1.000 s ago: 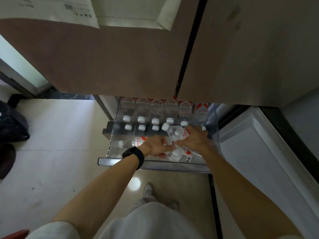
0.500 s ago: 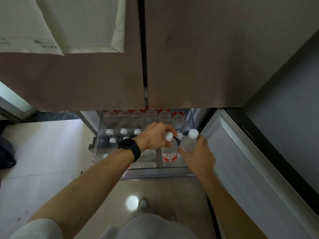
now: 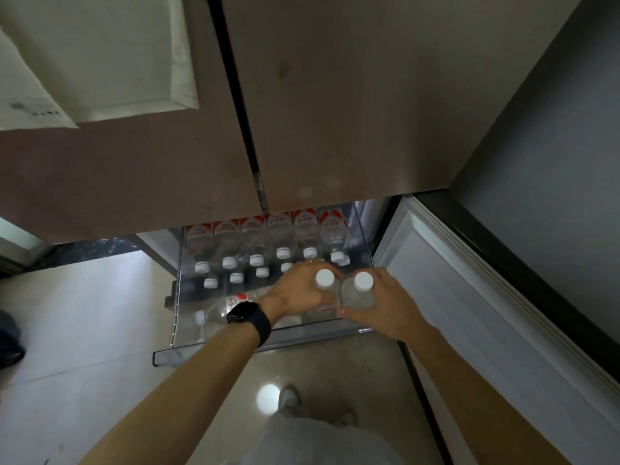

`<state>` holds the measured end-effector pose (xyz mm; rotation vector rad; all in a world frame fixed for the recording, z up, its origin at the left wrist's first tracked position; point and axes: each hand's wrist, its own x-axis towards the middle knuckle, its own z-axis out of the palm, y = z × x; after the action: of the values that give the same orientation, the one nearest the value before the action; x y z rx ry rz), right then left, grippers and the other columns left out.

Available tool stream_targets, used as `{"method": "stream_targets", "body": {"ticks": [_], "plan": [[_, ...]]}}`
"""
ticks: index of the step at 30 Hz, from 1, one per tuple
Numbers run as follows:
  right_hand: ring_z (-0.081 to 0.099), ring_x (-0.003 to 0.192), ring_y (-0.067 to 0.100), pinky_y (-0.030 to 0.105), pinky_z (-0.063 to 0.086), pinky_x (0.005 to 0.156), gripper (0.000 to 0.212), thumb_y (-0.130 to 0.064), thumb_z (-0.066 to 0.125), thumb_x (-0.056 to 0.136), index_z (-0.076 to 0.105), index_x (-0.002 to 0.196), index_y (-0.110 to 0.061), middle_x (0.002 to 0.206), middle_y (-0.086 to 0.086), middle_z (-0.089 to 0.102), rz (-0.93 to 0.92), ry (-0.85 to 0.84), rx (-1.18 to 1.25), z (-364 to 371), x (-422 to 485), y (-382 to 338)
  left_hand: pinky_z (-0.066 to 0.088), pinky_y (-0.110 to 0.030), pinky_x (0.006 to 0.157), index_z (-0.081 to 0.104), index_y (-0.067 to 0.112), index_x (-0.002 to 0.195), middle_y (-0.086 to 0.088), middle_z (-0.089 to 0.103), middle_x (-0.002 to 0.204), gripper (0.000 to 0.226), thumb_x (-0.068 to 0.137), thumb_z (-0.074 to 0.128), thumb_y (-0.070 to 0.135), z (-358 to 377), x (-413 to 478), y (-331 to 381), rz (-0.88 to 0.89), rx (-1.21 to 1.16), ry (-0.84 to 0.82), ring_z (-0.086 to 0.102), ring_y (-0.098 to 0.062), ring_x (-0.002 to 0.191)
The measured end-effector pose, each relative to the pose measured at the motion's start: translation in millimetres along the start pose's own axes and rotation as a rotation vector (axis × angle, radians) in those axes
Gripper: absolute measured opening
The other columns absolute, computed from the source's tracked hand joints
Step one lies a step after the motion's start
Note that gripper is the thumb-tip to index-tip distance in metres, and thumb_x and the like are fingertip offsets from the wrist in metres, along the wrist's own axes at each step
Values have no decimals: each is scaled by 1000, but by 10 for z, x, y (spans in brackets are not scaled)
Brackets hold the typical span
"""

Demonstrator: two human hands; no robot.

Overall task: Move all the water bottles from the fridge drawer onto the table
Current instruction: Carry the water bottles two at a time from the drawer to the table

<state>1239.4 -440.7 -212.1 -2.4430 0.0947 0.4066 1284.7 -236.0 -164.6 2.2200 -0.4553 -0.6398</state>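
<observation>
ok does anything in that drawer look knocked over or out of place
One clear plastic water bottle with a red label lies on its side at the front left of the clear fridge drawer, cap pointing left, while the other bottles stand upright in rows behind it. No spill shows.

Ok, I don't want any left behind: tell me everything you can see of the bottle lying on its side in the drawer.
The lying bottle is clear plastic, with a white cap and a red-and-white label. It rests on its side on the floor of the fridge drawer, front left, cap pointing left toward the drawer's side wall. Its base end is hidden behind the black watch. No hand touches it; contact with other bottles cannot be told.
</observation>
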Motion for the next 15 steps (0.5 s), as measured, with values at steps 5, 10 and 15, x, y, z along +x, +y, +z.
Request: {"method": "stream_targets", "body": {"ticks": [5,10,15], "plan": [[58,100,12,31,50,89,83,-69,76,63,46,131,-33,113,-11,57,34,-112,-18,-206,-73,40,54,-44,91,55,34,121,10,62,117,62,68,84,47,192,-6,-178,62,-5,3,61,-12,105],[62,102,13,33,49,96,54,-43,84,73,51,115,-32,100,-17,58,72,-8,111,-15,18,-20,55,-45,88,50,33,116,10,64,110,61,68,87,34,136,66,-311,-2,27,15,62,-13,99],[66,83,8,26,55,74,63,-50,83,67,52,111,-18,92,-11,69,439,107,-63,184,166,76,57,-46,79,48,36,107,12,65,99,55,63,81,35,193,105,-354,-6,-33,7,64,-11,89]]}}
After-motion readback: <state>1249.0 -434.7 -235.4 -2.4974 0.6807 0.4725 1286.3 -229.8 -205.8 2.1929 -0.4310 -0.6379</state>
